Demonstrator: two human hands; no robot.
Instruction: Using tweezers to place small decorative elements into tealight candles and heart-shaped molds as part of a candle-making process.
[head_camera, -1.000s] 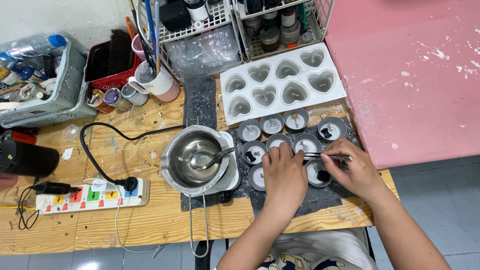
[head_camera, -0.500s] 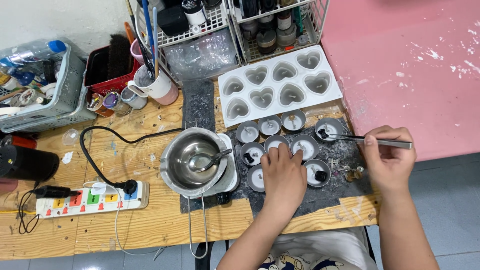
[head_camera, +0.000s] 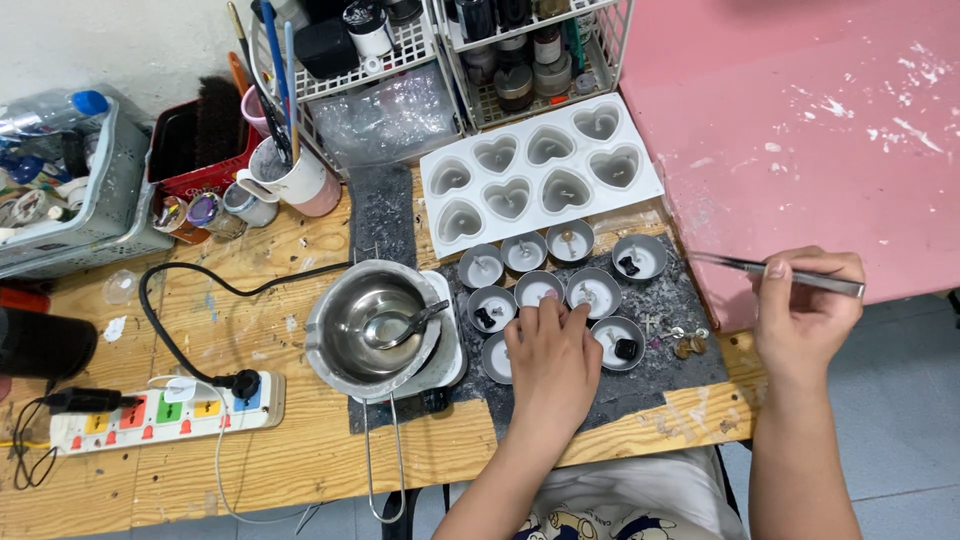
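Right hand (head_camera: 805, 305) pinches the tweezers (head_camera: 775, 271), raised off the worktop's (head_camera: 250, 330) right edge. Left hand (head_camera: 548, 358), fingers together, rests on the small round cups (head_camera: 560, 290) near the right front corner. Three cups hold dark pieces; the others don't yet.

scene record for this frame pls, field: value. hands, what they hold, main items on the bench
left hand: palm down on the small round metal cups, fingertips over them, holding nothing
right hand: lifted off to the right, pinching metal tweezers
tweezers: tips empty, pointing left toward the cups
cups: white wax inside, some with a dark piece
heart mould: white, six cavities, behind the cups
steel pot: left of the cups, spoon inside
power strip: left front, on the wooden table
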